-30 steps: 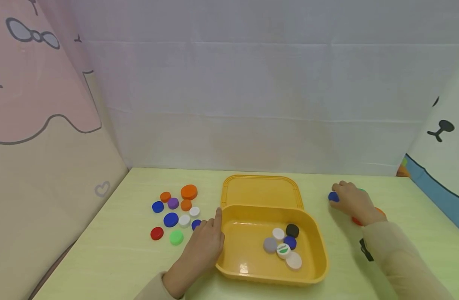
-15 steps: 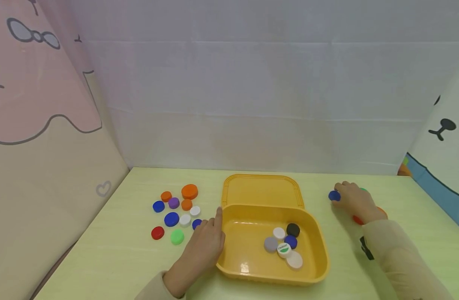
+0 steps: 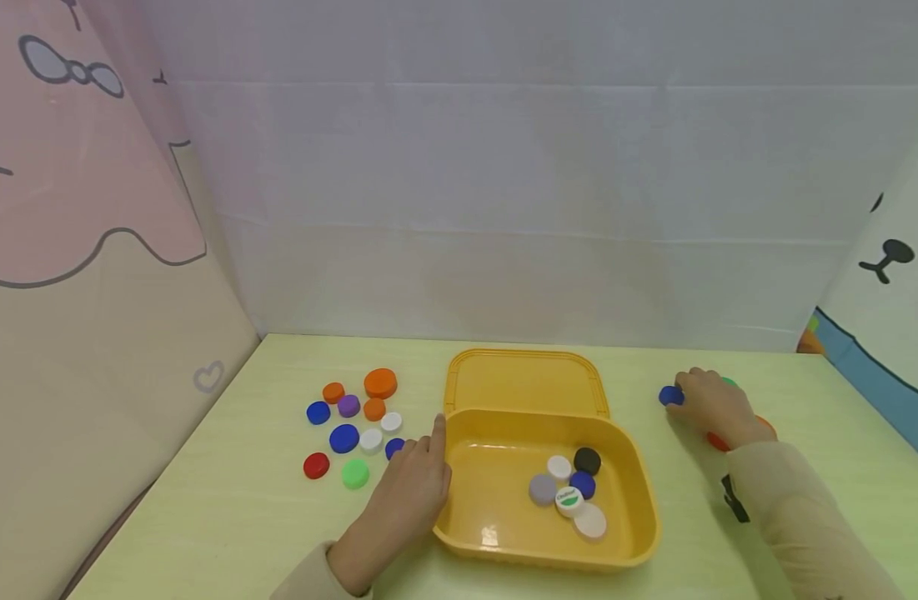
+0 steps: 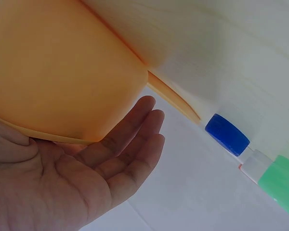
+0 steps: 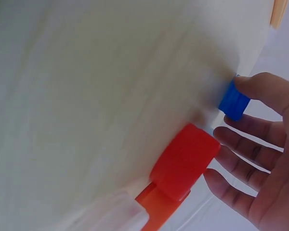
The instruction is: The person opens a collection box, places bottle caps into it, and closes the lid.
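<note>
Pale grey sheeting (image 3: pixel 504 192) hangs as a creased wall behind the tub. The light yellow-green tabletop (image 3: pixel 203 533) spreads out on all sides of the tub. On it stands the tub itself, a deep yellow plastic one with rounded corners (image 3: pixel 496 552); a flat yellow plastic panel with a ridged edge (image 3: pixel 526 383) lies just behind it.

At the tub's left wall is the left hand (image 3: pixel 417 487), touching it, index finger stretched along the rim and the other fingers loosely bent. Well to the right of the tub, the right hand (image 3: pixel 714 408) pinches a small round blue plastic cap (image 5: pixel 234 102) between thumb and index finger, the other fingers spread; whether that cap touches the table I cannot tell. Near this hand, also right of the tub, are a thick red plastic cap (image 5: pixel 185 161), an orange one (image 3: pixel 764 426) and a partly hidden green one (image 3: pixel 729 382).

Left of the tub lies a loose scatter of round plastic caps, the broad orange one (image 3: pixel 380 383) farthest back and the light green one (image 3: pixel 355 473) nearest the front. Inside the tub, toward its right, sit six: white, black, blue, grey, green-printed white and a broader off-white disc (image 3: pixel 589 522).
</note>
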The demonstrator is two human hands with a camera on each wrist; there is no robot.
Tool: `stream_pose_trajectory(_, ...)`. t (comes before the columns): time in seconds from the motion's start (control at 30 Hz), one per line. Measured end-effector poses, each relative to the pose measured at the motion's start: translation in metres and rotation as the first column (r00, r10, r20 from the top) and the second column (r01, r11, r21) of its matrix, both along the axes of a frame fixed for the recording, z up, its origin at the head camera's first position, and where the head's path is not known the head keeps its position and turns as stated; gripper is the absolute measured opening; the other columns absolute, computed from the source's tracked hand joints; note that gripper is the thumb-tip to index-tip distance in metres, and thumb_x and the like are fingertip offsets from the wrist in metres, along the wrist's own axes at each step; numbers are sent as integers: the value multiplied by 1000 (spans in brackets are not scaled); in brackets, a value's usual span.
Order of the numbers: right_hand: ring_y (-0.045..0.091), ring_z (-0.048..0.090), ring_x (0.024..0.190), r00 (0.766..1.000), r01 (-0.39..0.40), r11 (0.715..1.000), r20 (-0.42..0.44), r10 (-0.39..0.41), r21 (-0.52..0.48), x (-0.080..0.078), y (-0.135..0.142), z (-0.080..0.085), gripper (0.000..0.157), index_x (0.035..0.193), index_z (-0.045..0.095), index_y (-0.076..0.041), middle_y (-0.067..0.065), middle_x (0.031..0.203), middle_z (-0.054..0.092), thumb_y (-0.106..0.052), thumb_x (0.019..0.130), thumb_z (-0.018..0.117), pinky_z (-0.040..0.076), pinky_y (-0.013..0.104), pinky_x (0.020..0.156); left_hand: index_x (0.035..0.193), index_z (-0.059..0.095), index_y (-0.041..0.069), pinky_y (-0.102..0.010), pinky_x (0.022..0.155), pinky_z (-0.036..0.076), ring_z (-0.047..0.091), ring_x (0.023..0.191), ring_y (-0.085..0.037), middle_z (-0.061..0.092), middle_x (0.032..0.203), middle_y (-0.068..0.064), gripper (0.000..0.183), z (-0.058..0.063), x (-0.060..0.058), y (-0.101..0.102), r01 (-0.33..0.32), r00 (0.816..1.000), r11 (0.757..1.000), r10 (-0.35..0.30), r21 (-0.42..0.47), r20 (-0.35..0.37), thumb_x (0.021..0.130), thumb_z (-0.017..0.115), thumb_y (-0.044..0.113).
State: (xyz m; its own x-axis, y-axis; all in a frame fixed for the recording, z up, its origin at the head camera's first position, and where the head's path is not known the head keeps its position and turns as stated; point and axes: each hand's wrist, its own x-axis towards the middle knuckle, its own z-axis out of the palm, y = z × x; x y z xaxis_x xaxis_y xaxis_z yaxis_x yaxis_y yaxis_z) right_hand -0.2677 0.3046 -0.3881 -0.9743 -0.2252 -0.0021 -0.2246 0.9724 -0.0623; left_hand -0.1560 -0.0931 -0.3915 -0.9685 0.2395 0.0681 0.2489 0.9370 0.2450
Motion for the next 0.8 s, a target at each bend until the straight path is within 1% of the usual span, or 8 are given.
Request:
stream_pose_trajectory(0.17, 34, 54, 80, 1000, 2, 1000, -1, -2, -5, 0, 0, 0, 41, 103, 56, 9, 21, 90, 56, -22, 79, 65, 48, 49, 65, 141, 27, 0, -38, 85, 46, 53, 90, -25, 59, 107, -15, 53, 0, 0, 0, 1, 1000, 1000, -1, -1, 3, 93, 42, 19)
stream_pose_trajectory(0.53, 38, 53, 84, 1000, 6, 1000, -17, -6, -17, 0, -2, 0, 43, 106, 55, 9, 23, 95, 56, -24, 80, 65, 47, 52, 67, 140, 29, -2, -38, 83, 47, 54, 88, -25, 60, 104, -15, 53, 0, 0, 0, 12, 1000, 1000, -12, -4, -23, 93, 42, 18)
stream_pose_trajectory(0.67, 36, 53, 84, 999, -6, 1000, -39, 5, -19, 2, -6, 3, 41, 105, 56, 7, 22, 95, 57, -24, 80, 66, 48, 52, 66, 140, 29, -2, -38, 83, 47, 53, 88, -25, 60, 104, -15, 53, 0, 0, 0, 9, 1000, 1000, -9, -7, -24, 93, 42, 18)
stream_pose_trajectory(0.8, 34, 52, 81, 997, -25, 1000, -69, 24, -13, 5, -10, 8, 38, 102, 57, 5, 19, 92, 56, -24, 79, 66, 48, 49, 62, 140, 29, -1, -37, 82, 47, 53, 88, -24, 60, 103, -14, 53, -1, 0, 0, 1, 1000, 1000, -2, -9, -22, 93, 42, 19)
